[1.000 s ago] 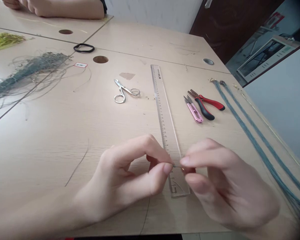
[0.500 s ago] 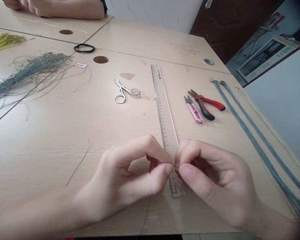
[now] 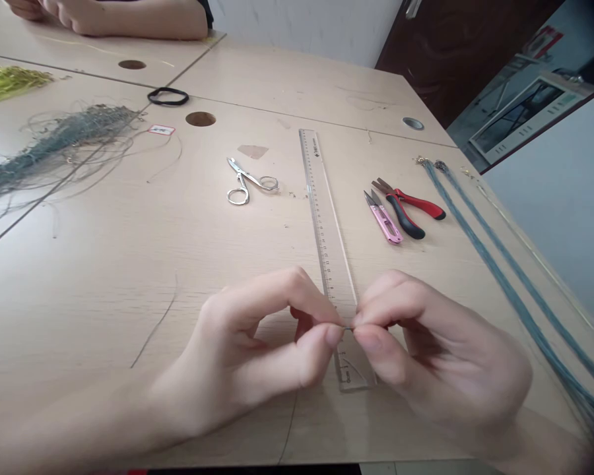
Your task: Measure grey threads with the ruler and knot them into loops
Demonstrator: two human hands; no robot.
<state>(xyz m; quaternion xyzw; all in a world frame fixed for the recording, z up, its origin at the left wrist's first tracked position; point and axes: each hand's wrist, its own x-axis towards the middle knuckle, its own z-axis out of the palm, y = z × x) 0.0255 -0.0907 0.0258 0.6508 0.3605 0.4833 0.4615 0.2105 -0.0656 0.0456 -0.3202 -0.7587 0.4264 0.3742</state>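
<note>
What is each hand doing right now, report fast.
Left hand: pinched shut on a thin strand.
Right hand: pinched shut on the same strand.

view: head-worn, single | faces: forward and down across the table [image 3: 103, 264] | range: close over both hands, far table edge and doorway beyond

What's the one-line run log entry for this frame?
left hand: pinching thin strand | right hand: pinching same strand | over: ruler near end | nearby: pink snips, pliers, scissors
</note>
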